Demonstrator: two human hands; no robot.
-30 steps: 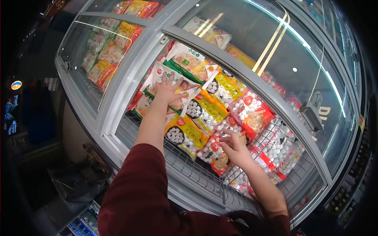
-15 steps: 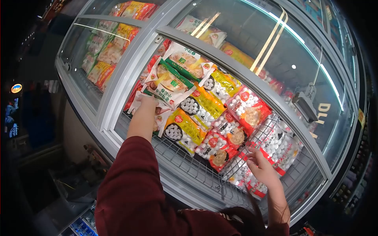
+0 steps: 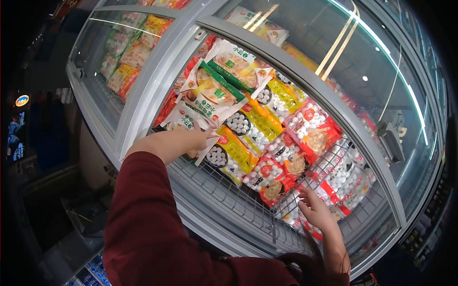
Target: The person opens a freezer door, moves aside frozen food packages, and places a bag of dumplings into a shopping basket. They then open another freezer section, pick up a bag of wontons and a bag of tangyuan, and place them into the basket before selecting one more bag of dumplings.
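My left hand (image 3: 198,137) reaches into the freezer, its fingers at the right edge of a white frozen-food bag (image 3: 179,117) with green print. It appears to pinch that edge; the fingertips are partly hidden. Above lies a similar white bag with a green band (image 3: 210,90), overlapping it. To the right are yellow bags of white balls (image 3: 234,151). Over the wire divider (image 3: 305,183), my right hand (image 3: 317,212) hovers with fingers loosely bent and apart, holding nothing. Beneath it lie red-and-white bags of white balls (image 3: 350,183).
The glass lid's grey frame (image 3: 286,59) arches across the freezer opening. A grey upright frame bar (image 3: 152,78) separates a left section holding more bags (image 3: 138,52). A price-tag holder (image 3: 390,138) hangs at the right. Wire basket mesh (image 3: 238,200) runs along the near side.
My left hand has moved right along the lower white bag, and its wrist has turned. More of that bag's printed front shows. The view has shifted slightly; my right hand stays about the same.
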